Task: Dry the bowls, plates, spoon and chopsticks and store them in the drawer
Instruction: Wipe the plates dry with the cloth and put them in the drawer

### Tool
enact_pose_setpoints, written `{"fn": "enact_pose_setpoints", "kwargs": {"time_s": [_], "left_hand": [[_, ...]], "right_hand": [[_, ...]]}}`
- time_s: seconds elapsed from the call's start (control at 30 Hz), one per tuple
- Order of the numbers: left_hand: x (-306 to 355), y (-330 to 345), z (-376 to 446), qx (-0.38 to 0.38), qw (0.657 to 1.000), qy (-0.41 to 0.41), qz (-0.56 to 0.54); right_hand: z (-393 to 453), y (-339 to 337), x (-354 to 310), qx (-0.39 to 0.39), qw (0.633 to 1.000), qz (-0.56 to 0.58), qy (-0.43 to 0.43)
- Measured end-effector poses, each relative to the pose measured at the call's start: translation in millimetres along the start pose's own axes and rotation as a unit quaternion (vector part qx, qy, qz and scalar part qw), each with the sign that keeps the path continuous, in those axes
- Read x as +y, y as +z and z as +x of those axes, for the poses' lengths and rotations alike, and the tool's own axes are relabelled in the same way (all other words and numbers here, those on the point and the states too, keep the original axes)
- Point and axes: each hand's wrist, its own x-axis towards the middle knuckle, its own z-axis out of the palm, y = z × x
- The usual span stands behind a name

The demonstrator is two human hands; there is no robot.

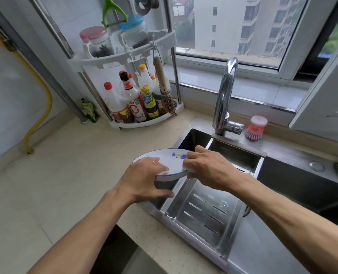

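A white plate [169, 161] with a blue rim and a small blue and yellow pattern is held over the left edge of the sink. My left hand [144, 178] grips its near rim, fingers on top and thumb underneath. My right hand [209, 167] pinches a small cloth or sponge [186, 171] against the plate's right rim. Bowls, spoon, chopsticks and the drawer are not in view.
A steel drain tray [203, 210] sits in the sink [292, 186] below the plate. The faucet [225, 95] and a pink dish brush [255, 128] stand behind. A corner rack [144, 120] of sauce bottles stands on the beige counter [65, 184] at the back left.
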Motion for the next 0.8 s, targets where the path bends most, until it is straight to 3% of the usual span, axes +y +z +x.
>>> {"fn": "enact_pose_setpoints", "kwargs": {"time_s": [0.1, 0.17, 0.27, 0.37, 0.43, 0.5, 0.57, 0.6, 0.7, 0.73, 0.8], "left_hand": [[3, 10, 2, 0.115, 0.992, 0.046, 0.006], [5, 7, 3, 0.109, 0.990, -0.011, -0.087], [13, 2, 5, 0.070, 0.964, -0.094, -0.237], [23, 1, 9, 0.074, 0.933, -0.121, -0.329], [28, 4, 10, 0.074, 0.908, -0.113, -0.395], [31, 4, 11, 0.086, 0.885, -0.110, -0.444], [35, 1, 10, 0.089, 0.883, -0.120, -0.444], [36, 0, 9, 0.086, 0.889, -0.127, -0.431], [34, 1, 7, 0.083, 0.896, -0.160, -0.407], [34, 0, 8, 0.093, 0.889, -0.162, -0.418], [30, 1, 10, 0.116, 0.874, -0.162, -0.443]], "right_hand": [[0, -4, 4, -0.016, 0.997, 0.063, 0.027], [-1, -4, 8, 0.030, 0.984, 0.152, 0.093], [-1, 1, 10, 0.163, 0.920, 0.279, 0.220], [6, 11, -19, 0.234, 0.882, 0.342, 0.224], [12, 21, -47, 0.219, 0.884, 0.372, 0.180], [14, 30, -63, 0.184, 0.915, 0.328, 0.147], [16, 35, -55, 0.166, 0.935, 0.271, 0.156], [20, 34, -47, 0.168, 0.930, 0.272, 0.181], [38, 26, -37, 0.178, 0.864, 0.375, 0.286], [44, 25, -43, 0.186, 0.866, 0.373, 0.276], [46, 33, -61, 0.188, 0.906, 0.321, 0.202]]}}
